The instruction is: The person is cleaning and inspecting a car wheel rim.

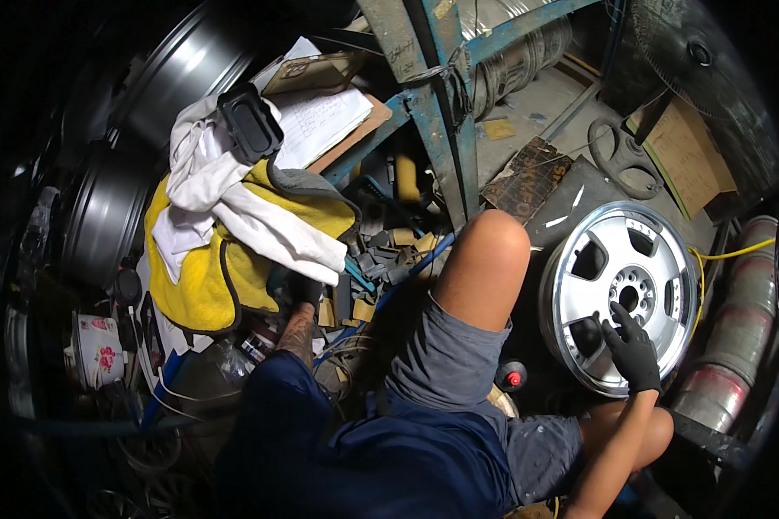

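Note:
A silver alloy wheel (610, 272) with a polished lip and several openings leans at my right, beside my knee. My right hand (634, 353), in a dark glove, lies against the lower part of its face with the fingers stretched out, below the centre hole. At my left, my left hand (307, 288) reaches to the edge of a white cloth (260, 225) that is draped over a yellow towel (190, 277) with a dark border. That hand is in shadow and partly covered by the cloth, so its fingers cannot be made out.
A black plastic tray-like piece (249, 123) rests on the white cloth, next to papers (325, 121) and a phone case (312, 73). A blue metal frame (437, 130) stands ahead. Sanding scraps (398, 251) lie below. Stacked rims (727, 346) stand far right; a red-capped bottle (512, 378) is by my knee.

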The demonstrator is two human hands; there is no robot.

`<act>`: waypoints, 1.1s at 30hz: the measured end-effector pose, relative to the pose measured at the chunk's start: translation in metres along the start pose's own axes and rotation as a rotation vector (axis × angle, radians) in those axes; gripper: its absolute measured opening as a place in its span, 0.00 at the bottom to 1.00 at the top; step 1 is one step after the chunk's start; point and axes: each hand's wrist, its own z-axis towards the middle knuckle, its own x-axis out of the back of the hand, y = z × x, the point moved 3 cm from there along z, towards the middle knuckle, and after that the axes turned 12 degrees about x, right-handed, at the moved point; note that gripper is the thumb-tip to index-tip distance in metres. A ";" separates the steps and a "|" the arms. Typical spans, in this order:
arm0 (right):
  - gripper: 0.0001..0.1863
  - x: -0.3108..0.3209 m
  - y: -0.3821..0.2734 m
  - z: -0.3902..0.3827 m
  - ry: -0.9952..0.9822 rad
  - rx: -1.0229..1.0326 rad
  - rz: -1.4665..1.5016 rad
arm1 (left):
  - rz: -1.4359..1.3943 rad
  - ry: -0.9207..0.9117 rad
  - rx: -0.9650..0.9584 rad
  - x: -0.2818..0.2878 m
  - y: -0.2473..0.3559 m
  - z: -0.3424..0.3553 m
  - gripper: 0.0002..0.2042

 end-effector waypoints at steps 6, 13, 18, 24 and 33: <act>0.29 -0.005 0.007 -0.001 -0.014 -0.048 -0.093 | 0.080 0.025 -0.113 -0.002 0.014 0.050 0.21; 0.29 -0.011 0.008 0.000 -0.087 -0.091 0.000 | -0.088 -0.151 0.246 -0.023 0.023 0.083 0.28; 0.30 -0.007 0.019 -0.007 0.054 0.058 -0.194 | -0.270 -0.086 0.097 -0.007 0.042 0.072 0.21; 0.28 -0.012 -0.022 0.016 -0.004 0.199 -0.077 | -0.382 -0.009 0.202 0.039 0.009 0.023 0.19; 0.26 -0.015 -0.033 0.014 0.011 0.233 -0.093 | -0.685 0.071 0.339 0.064 -0.034 -0.014 0.18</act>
